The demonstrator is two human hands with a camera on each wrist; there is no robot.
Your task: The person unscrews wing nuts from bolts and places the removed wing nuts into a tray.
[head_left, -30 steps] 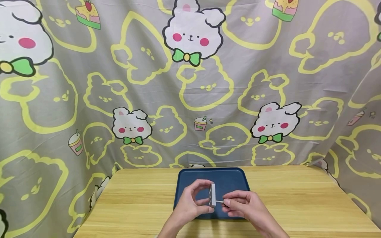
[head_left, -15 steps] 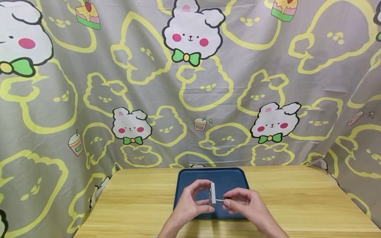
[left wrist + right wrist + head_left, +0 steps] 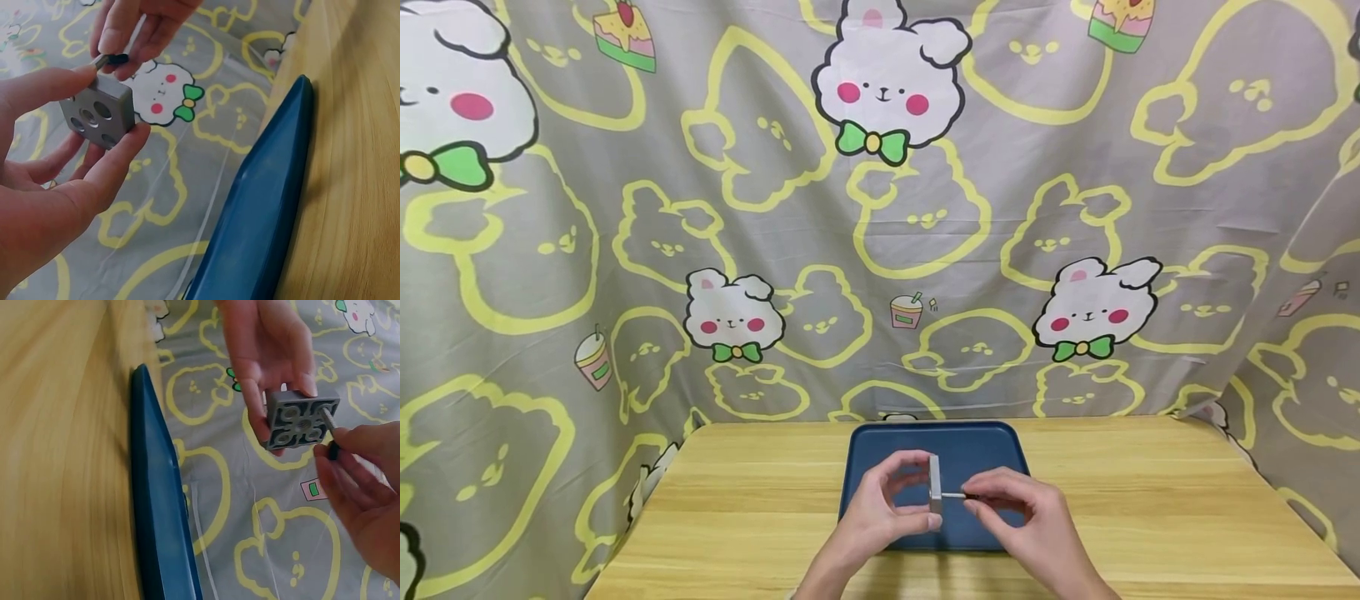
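Note:
My left hand (image 3: 876, 507) holds a small grey square block (image 3: 935, 483) upright by its edges, between thumb and fingers. Round holes mark one face of the block (image 3: 97, 112) in the left wrist view. The ribbed reverse of the block (image 3: 303, 425) appears in the right wrist view, with ringed holes at the corners and centre. My right hand (image 3: 1033, 515) pinches a thin threaded screw (image 3: 329, 419) by its black head (image 3: 334, 449). The screw's far end meets a corner hole of the block; how deep it sits I cannot tell.
Below both hands a dark blue tray (image 3: 985, 450) with a raised rim lies on the wooden table (image 3: 745, 500). A grey curtain (image 3: 880, 242) printed with rabbits hangs behind the table and along its sides.
My right hand's fingers have shifted round the screw's head, and the hand has turned a little. The screw now lies nearly level. The left hand and block have risen slightly.

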